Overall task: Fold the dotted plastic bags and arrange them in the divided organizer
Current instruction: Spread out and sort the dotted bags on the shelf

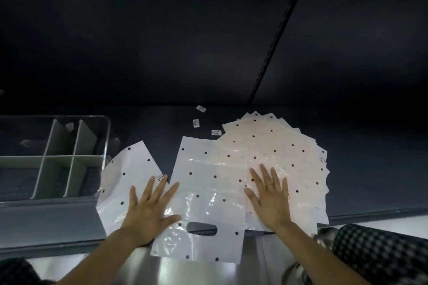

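Both hands lie flat with fingers spread and straight, gripping nothing. The left hand (150,209) presses where the left bag (126,183) meets the middle bag (208,194); the right hand (269,199) presses on the middle bag where it overlaps the stack (278,146). The middle bag's lower end, with its handle slot (201,228), hangs past the near edge of the dark shelf (359,169). The stack is fanned out, so only corners and edges of its lower bags show; their number cannot be told. The left hand covers part of the left bag. The organizer (69,157) stands at the far left, cut off by the picture's edge, its compartments dim and hard to read. Three small labels (196,123) lie behind the bags, their print too small to read. A checked sleeve (382,254) shows at lower right.
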{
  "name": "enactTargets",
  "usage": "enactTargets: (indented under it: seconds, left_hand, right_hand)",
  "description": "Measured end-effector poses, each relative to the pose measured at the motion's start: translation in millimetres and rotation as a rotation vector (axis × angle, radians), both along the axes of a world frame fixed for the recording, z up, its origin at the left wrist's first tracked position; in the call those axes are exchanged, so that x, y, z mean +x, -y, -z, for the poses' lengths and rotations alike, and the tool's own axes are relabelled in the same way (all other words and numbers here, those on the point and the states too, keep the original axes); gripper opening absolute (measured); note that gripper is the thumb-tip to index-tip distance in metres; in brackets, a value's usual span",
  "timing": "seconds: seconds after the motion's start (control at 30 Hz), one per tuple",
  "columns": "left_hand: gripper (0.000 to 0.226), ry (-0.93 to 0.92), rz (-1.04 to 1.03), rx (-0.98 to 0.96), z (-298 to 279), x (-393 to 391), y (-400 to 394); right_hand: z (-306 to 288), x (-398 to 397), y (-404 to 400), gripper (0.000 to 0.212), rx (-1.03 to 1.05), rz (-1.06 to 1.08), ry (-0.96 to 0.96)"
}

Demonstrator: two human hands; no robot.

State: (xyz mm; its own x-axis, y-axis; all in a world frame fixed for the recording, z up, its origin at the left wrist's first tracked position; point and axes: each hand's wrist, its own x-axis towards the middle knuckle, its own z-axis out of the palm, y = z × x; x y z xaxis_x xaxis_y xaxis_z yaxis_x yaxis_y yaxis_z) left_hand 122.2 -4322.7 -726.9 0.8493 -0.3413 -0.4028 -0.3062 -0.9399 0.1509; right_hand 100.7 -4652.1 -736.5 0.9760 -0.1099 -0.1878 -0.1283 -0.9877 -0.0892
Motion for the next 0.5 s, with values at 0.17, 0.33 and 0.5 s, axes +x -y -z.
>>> enactTargets:
  seconds: [0.17,0.33,0.5]
  left_hand:
    - [0.087,0.084,0.068,0.004,13,4,-8]
    - [0.081,0.077,-0.021,0.017,10,15,15]
    - [0.079,0.066,-0.095,0.025,15,31,57]
  right_hand:
    - [6,11,35,0.064,-0.077,-0.021,0.013]
    - [8,29,87,0.062,-0.091,0.009,0.003]
    - [6,40,125,0.061,-0.072,0.117,-0.039]
